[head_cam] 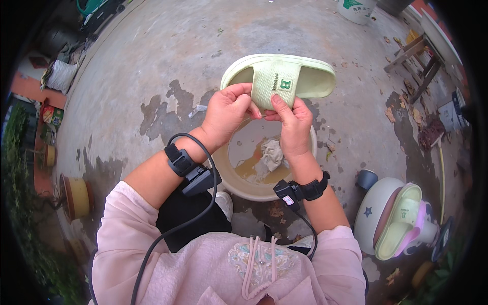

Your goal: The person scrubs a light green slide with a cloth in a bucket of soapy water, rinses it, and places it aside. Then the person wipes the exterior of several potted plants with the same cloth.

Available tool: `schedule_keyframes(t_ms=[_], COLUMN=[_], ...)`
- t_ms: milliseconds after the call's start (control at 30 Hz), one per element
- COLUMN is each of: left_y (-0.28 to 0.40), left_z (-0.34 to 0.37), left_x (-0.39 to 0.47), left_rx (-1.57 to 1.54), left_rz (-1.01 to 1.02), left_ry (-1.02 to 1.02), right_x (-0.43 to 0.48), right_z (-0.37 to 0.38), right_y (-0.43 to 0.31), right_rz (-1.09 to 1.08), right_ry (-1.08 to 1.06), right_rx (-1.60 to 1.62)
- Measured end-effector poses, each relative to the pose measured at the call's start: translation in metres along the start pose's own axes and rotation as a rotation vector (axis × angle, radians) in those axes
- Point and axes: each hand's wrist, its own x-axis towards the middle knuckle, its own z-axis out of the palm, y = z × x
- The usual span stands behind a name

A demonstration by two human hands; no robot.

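Observation:
A pale green slide slipper point(267, 72) is held over a beige plastic basin point(219, 171), its strap facing up. My left hand point(230, 110) grips the strap's near edge, with fingers reaching into the slipper's opening. On the strap's other side, my right hand point(289, 118) pinches the edge, thumb on top near a green letter patch. Both hands' fingertips nearly meet below the strap; a thin thing between them is too small to make out. Inside the basin, a crumpled greyish-white cloth point(272, 154) lies in shallow brownish water.
On a round white stool point(368, 213) at right rests a matching green slipper point(398, 221), with a lilac item under it. A dark blue cup point(367, 179) stands nearby. Potted plants, including a yellow pot point(76, 196), line the left. Farther off are a white bucket point(356, 10) and wooden stool point(415, 53).

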Motion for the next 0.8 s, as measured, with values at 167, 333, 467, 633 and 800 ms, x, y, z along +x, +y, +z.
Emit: schedule_keyframes(t_ms=[167, 333, 467, 633, 800], left_y=[0.003, -0.007, -0.003, -0.004, 0.003], left_z=[-0.009, 0.000, -0.004, -0.001, -0.008], left_x=[0.003, 0.002, 0.004, 0.004, 0.006], left_rx=[0.069, -0.114, -0.085, -0.037, -0.159], left_rz=[-0.089, -0.049, -0.075, -0.076, -0.011], left_ry=[0.017, 0.032, 0.029, 0.050, -0.015], right_x=[-0.003, -0.001, -0.002, -0.003, -0.002], right_z=[0.002, -0.001, -0.002, -0.003, -0.007], right_y=[0.002, 0.004, 0.006, 0.013, 0.022], right_rz=[-0.020, 0.008, -0.008, -0.041, -0.196], right_ry=[0.004, 0.013, -0.001, 0.013, -0.071], right_rx=[-0.016, 0.000, -0.008, -0.046, -0.130])
